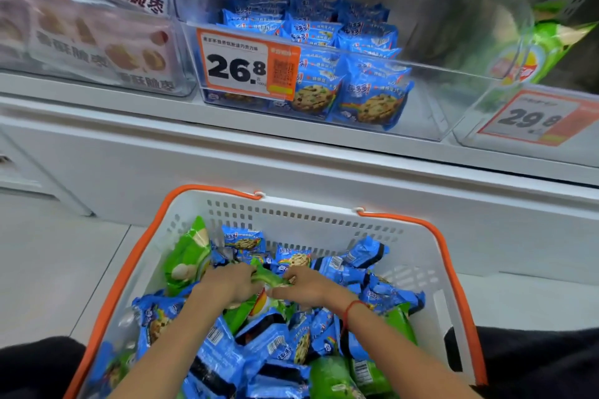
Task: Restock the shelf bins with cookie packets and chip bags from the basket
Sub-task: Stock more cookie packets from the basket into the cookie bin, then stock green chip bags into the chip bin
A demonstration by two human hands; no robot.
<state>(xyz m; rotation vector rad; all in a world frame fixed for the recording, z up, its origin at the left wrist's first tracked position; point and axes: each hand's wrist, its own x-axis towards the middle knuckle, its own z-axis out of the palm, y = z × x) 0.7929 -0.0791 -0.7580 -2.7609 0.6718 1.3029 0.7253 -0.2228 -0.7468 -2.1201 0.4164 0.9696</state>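
White shelf (291,152) runs across the top; clear plastic middle bin (453,107) holds blue cookie packets (366,100) stacked at its left and centre, its right side open. White perforated basket (324,214) with orange handles sits on the floor below, heaped with glossy blue packets and green chip bags. At the heap's centre, left hand (231,282) and right hand (308,287) both grip one crinkled green chip bag (269,278).

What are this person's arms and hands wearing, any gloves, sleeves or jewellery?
No gloves: the left hand and right hand are bare, and both forearms are uncovered as far as the picture shows, so no sleeves are visible. The only thing worn is a thin red string bracelet around the right wrist. No rings or watch can be seen.
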